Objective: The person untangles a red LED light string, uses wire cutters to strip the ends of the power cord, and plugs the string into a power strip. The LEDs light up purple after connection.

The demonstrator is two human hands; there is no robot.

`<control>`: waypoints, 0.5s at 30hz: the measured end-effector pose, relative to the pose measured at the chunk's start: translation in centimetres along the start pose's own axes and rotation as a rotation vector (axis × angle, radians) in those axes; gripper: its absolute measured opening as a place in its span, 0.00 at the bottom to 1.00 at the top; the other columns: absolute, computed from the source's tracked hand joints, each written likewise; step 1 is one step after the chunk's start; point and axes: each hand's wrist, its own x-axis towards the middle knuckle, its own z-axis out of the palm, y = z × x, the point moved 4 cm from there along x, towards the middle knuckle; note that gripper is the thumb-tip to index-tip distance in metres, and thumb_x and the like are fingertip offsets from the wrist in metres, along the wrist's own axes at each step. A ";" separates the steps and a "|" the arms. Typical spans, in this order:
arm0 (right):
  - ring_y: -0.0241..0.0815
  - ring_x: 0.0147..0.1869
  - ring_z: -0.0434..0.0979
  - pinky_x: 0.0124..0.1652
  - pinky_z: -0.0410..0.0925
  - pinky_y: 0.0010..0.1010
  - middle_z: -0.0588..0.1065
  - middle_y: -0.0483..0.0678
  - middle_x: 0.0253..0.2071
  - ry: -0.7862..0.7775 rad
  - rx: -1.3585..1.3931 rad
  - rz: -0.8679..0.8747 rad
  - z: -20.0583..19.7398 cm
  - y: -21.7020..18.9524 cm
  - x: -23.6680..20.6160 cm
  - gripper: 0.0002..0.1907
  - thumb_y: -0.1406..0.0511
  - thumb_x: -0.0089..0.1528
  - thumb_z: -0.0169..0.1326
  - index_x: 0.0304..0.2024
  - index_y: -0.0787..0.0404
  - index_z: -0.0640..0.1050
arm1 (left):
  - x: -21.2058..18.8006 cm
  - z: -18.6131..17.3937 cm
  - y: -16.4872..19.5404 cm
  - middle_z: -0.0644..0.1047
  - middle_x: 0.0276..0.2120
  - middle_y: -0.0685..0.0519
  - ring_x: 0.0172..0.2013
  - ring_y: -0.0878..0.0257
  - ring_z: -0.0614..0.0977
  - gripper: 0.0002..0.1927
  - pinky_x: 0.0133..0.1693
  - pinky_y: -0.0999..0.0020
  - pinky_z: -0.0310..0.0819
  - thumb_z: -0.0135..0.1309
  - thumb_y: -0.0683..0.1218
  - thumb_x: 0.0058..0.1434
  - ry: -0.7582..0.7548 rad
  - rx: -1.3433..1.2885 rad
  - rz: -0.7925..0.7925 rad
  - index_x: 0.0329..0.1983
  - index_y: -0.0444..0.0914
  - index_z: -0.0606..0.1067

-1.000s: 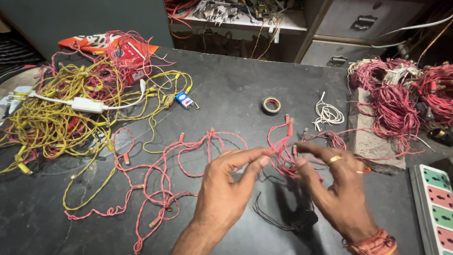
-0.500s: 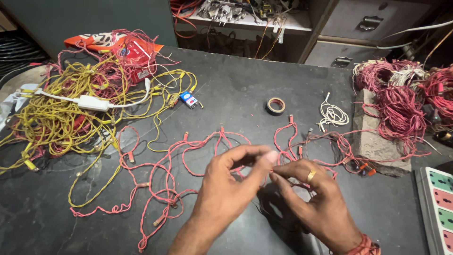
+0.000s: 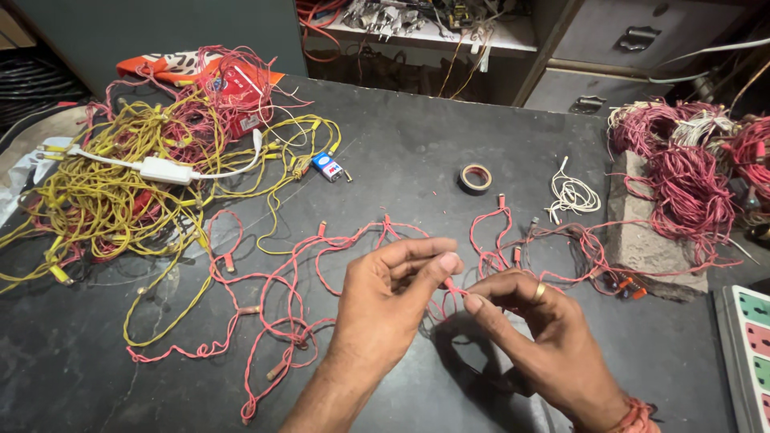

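Fingers [image 3: 439, 265] of both hands pinching one small bulb on the red wire string [image 3: 297, 265], above the dark table [image 3: 401, 152].

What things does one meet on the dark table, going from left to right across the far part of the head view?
Yellow wire heap → white adapter box → small blue battery → tape roll → small white wire coil → red wire bundles.

Dark, scuffed matte counter [image 3: 417, 144] fills the view. Behind it: grey-green wall panel [image 3: 160, 32], cluttered white shelf [image 3: 449, 32], grey metal drawers with handles [image 3: 642, 40]. Lighting is dim and warm.
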 end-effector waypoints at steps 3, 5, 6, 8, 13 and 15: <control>0.32 0.44 0.79 0.47 0.72 0.29 0.82 0.44 0.38 -0.016 0.001 0.022 -0.1 0.2 0.0 0.08 0.67 0.61 0.61 0.40 0.65 0.82 | 0.0 0.2 -0.1 0.85 0.35 0.54 0.36 0.73 0.83 0.14 0.37 0.77 0.76 0.60 0.43 0.61 -0.023 -0.051 -0.006 0.49 0.33 0.82; 0.32 0.43 0.80 0.46 0.72 0.28 0.82 0.44 0.36 -0.028 0.000 0.064 0.0 0.3 0.0 0.08 0.66 0.60 0.61 0.40 0.64 0.83 | 0.0 0.3 -0.1 0.85 0.35 0.54 0.35 0.73 0.83 0.14 0.38 0.77 0.76 0.60 0.42 0.61 -0.021 -0.057 0.000 0.48 0.33 0.82; 0.32 0.42 0.80 0.46 0.73 0.28 0.83 0.44 0.36 -0.034 -0.001 0.085 0.0 0.4 -0.1 0.08 0.66 0.60 0.62 0.40 0.64 0.83 | 0.0 0.3 -0.1 0.85 0.35 0.53 0.35 0.73 0.82 0.14 0.38 0.77 0.76 0.61 0.42 0.61 -0.013 -0.042 0.011 0.48 0.33 0.82; 0.32 0.39 0.78 0.42 0.71 0.28 0.81 0.44 0.32 -0.022 -0.015 0.185 0.2 0.7 -0.3 0.09 0.65 0.58 0.64 0.39 0.63 0.84 | 0.0 0.4 0.0 0.85 0.35 0.53 0.35 0.73 0.82 0.13 0.38 0.77 0.76 0.61 0.42 0.61 -0.017 -0.044 0.029 0.48 0.32 0.82; 0.33 0.39 0.77 0.40 0.70 0.30 0.82 0.45 0.34 -0.046 0.017 0.237 0.7 0.7 -0.5 0.09 0.65 0.60 0.64 0.40 0.63 0.84 | -0.1 0.5 -0.1 0.85 0.33 0.53 0.32 0.75 0.79 0.13 0.30 0.78 0.69 0.61 0.42 0.61 -0.015 -0.032 0.001 0.47 0.32 0.82; 0.38 0.35 0.75 0.34 0.67 0.36 0.81 0.48 0.36 -0.048 0.031 0.379 0.8 1.1 -0.6 0.09 0.66 0.62 0.65 0.44 0.63 0.83 | -0.1 0.3 -0.3 0.85 0.33 0.54 0.31 0.76 0.79 0.13 0.27 0.78 0.67 0.62 0.43 0.60 0.000 -0.011 -0.030 0.47 0.33 0.82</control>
